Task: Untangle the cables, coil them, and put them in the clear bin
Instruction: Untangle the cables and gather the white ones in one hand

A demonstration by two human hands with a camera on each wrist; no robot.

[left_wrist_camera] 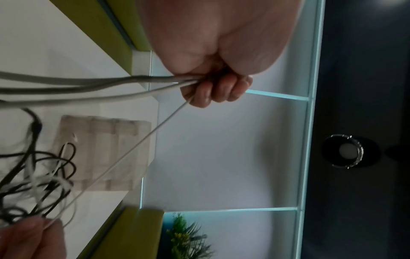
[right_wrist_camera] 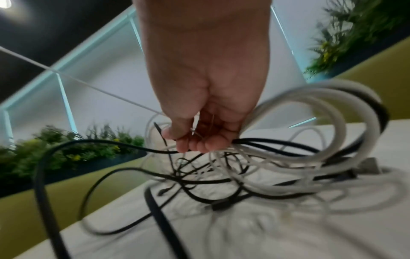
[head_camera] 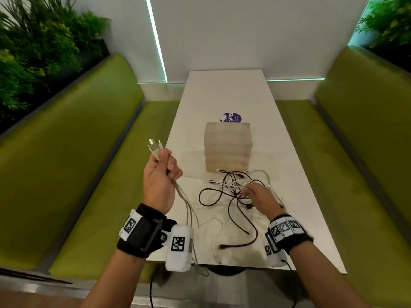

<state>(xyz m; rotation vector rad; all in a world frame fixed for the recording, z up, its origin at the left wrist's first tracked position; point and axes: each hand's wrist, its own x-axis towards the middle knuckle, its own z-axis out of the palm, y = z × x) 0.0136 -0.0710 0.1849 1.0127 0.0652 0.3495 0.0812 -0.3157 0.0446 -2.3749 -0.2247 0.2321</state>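
Note:
A tangle of black and white cables (head_camera: 226,196) lies on the white table (head_camera: 222,92), in front of the clear bin (head_camera: 228,150). My left hand (head_camera: 162,172) is raised off the table's left edge. It grips a bundle of white cables (left_wrist_camera: 88,84) in a fist, their connectors (head_camera: 155,145) sticking out above the thumb. A thin white cable (left_wrist_camera: 133,149) runs taut from that fist to my right hand (head_camera: 251,191). The right hand (right_wrist_camera: 197,140) is in the tangle (right_wrist_camera: 244,175), fingers curled and pinching the thin white cable.
Green padded benches (head_camera: 89,152) (head_camera: 355,152) flank the narrow table. A purple round sticker (head_camera: 231,117) lies behind the bin. Some white cables hang over the near table edge (head_camera: 195,261). Plants (head_camera: 33,63) line the wall tops.

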